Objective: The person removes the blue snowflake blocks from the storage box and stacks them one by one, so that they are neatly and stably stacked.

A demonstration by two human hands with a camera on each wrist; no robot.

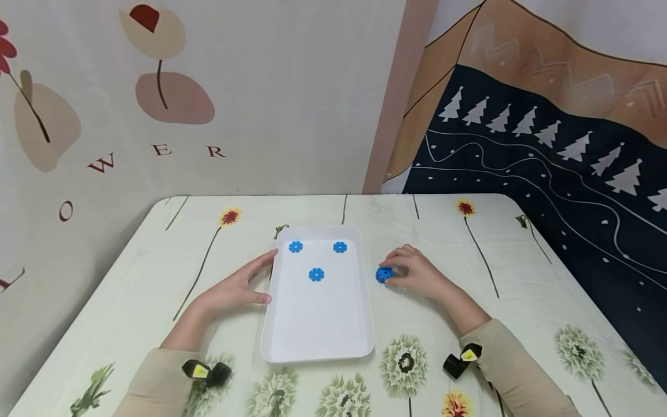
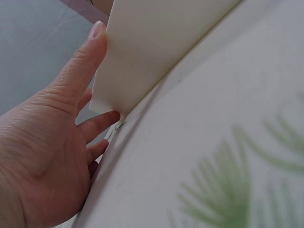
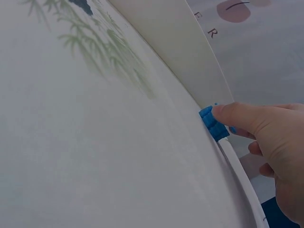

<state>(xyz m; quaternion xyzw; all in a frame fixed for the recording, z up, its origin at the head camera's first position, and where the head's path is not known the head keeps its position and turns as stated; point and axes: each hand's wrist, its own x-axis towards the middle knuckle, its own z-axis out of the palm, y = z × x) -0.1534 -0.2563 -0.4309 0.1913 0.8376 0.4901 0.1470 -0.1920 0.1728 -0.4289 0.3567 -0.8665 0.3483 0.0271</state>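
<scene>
A white rectangular tray [image 1: 319, 324] lies on the table, with three blue notched discs inside: one at back left [image 1: 295, 247], one at back right [image 1: 340, 247], one nearer the middle [image 1: 316, 274]. My left hand [image 1: 231, 292] touches the tray's left side with extended fingers and thumb; the left wrist view shows its fingertips right at the tray wall [image 2: 142, 52]. Just right of the tray, my right hand [image 1: 417, 273] pinches a short stack of blue notched discs [image 3: 213, 123] between thumb and fingers, close over the tabletop. Some of the stack is hidden behind the thumb.
The table is covered by a pale cloth [image 1: 443, 231] printed with flowers. Behind it hangs a light wall cloth [image 1: 292, 87] with letters, and a dark cloth with trees [image 1: 484, 162] at the right. Black wrist devices [image 1: 208, 372] sit on both sleeves.
</scene>
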